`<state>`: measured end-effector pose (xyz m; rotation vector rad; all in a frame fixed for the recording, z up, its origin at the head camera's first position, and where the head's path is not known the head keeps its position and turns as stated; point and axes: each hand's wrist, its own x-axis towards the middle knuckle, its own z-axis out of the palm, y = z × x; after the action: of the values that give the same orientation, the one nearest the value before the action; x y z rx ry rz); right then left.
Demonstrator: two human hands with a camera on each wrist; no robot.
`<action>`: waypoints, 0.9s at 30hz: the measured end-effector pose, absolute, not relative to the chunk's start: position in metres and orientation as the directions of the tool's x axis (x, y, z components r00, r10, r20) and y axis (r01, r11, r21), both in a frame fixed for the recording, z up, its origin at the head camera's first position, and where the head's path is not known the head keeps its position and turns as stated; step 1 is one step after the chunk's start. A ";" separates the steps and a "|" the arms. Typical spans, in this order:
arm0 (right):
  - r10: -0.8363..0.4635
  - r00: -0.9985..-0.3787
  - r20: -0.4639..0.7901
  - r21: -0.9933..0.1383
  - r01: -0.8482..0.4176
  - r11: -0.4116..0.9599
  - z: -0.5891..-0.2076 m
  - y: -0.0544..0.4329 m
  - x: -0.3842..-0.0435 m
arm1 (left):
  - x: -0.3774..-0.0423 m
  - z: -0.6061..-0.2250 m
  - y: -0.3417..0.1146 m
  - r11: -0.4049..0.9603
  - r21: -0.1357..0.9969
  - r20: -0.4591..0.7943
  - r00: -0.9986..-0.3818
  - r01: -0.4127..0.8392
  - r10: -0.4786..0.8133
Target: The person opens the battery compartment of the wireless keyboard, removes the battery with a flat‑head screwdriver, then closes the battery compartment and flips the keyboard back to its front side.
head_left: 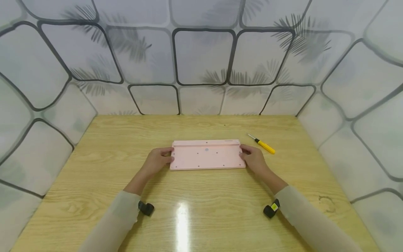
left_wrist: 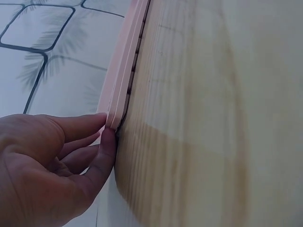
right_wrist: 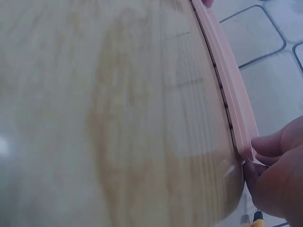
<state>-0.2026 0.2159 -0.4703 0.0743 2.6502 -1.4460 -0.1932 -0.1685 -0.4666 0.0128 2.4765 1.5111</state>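
Note:
A pink keyboard [head_left: 207, 157] lies face down over the wooden table, its back dotted with several small dark screw holes and one round grey spot. My left hand [head_left: 156, 161] pinches its left end between thumb and fingers. On the opposite end, my right hand [head_left: 254, 159] has the same kind of pinch. In the left wrist view, the keyboard's edge [left_wrist: 120, 80] shows a row of keys on its underside, close to the tabletop. The right wrist view shows the right hand [right_wrist: 279, 165] at the keyboard's corner [right_wrist: 244, 142].
A screwdriver [head_left: 266, 146] with a yellow handle lies right of the keyboard, its tip toward the back left. The wooden table [head_left: 126, 133] is bordered at the back and sides by patterned white walls [head_left: 201, 56]. A bright reflection shows on the table's front part.

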 end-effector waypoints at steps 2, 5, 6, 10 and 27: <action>-0.028 -0.992 -0.127 -0.842 0.092 0.531 -0.472 0.219 -0.205 | -0.194 -0.467 -0.169 0.472 0.873 -0.200 -0.972 -0.120 0.124; -0.038 -0.994 -0.098 -0.850 0.064 0.522 -0.475 0.221 -0.208 | -0.195 -0.468 -0.169 0.472 0.873 -0.205 -0.972 -0.126 0.119; -0.039 -0.995 -0.088 -0.852 0.055 0.521 -0.475 0.222 -0.209 | -0.195 -0.468 -0.169 0.469 0.873 -0.209 -0.971 -0.133 0.114; -0.033 -0.997 -0.064 -0.852 0.038 0.521 -0.475 0.223 -0.216 | -0.197 -0.467 -0.168 0.480 0.870 -0.192 -0.974 -0.113 0.119; -0.115 -0.993 -0.027 -0.845 -0.039 0.533 -0.478 0.227 -0.248 | -0.223 -0.437 -0.137 0.442 0.895 -0.040 -0.979 0.054 0.199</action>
<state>-0.2482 0.2265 -0.4783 -0.1349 2.6802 -1.4743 -0.2228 -0.1369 -0.4374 0.2249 2.5468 1.5736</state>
